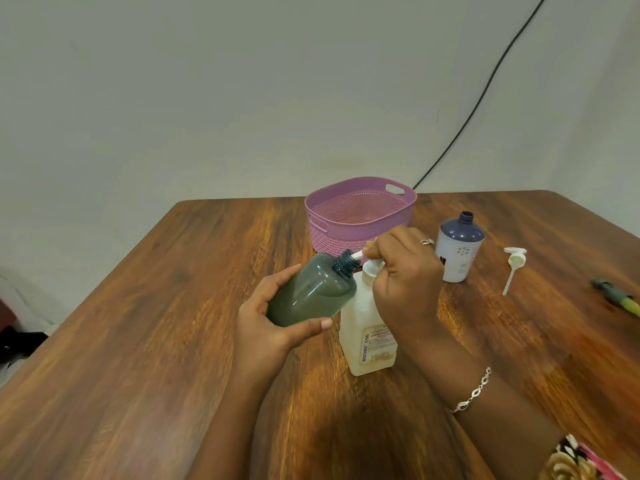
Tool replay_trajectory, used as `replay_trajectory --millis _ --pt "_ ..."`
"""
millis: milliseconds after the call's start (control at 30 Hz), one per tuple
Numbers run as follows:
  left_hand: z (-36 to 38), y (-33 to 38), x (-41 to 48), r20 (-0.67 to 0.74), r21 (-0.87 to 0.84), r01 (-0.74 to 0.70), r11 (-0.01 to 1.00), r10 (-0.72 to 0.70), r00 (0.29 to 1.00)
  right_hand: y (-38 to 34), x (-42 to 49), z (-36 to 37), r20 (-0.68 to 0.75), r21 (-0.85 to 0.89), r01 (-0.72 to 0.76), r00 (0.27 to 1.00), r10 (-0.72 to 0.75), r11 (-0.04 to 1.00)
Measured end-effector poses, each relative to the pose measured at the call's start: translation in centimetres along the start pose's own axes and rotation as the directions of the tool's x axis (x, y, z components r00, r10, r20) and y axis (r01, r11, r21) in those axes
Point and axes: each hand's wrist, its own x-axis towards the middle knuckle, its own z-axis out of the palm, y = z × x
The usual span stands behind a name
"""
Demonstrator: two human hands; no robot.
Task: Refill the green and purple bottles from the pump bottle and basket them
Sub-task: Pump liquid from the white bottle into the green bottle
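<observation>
Head view: on the wooden surface (138,341), left of centre in the frame, the left hand (273,323) grips the green bottle (311,292), fingers and thumb curled round its body. The bottle is tilted, its uncapped threaded neck pointing up and to the right and meeting the white spout of the pump bottle (367,327). Behind them, in the upper middle, a lilac woven basket (360,216) stands near the far edge of the surface. The pump bottle stands upright at centre, pale, with a printed label. The right hand (405,271) sits on its pump head, fingers curled down over it. Right of that hand the purple bottle (457,247) stands upright and uncapped. Further right a white cap with a dip tube (512,265) lies flat, apart from the purple bottle. At the right edge lies a blurred green object (620,296).
</observation>
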Motion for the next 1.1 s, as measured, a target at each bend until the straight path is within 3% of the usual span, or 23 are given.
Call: replay_trajectory --millis 233,400,667,867,1100 --pt "-0.4 0.5 0.4 0.009 0.0 -0.007 1.0 0.007 1.0 0.4 1.1 -1.2 0.039 0.148 -0.04 0.999 0.034 0.988" --pt "-0.2 0.4 0.4 -0.004 0.004 -0.008 1.0 0.008 1.0 0.0 0.8 -0.5 0.067 0.013 0.023 0.997 -0.024 1.0" --pt "-0.3 1.0 0.5 0.012 0.007 -0.008 1.0 0.008 1.0 0.2 1.2 -1.2 0.065 0.097 -0.026 0.998 0.02 0.995" --pt "-0.3 1.0 0.3 -0.007 0.002 0.001 1.0 -0.001 1.0 0.0 0.8 -0.3 0.079 -0.041 0.031 0.996 -0.028 0.999" --pt "-0.3 1.4 0.4 0.015 0.017 0.003 1.0 -0.003 1.0 0.4 1.4 -1.1 0.083 0.089 0.009 0.996 -0.016 0.996"
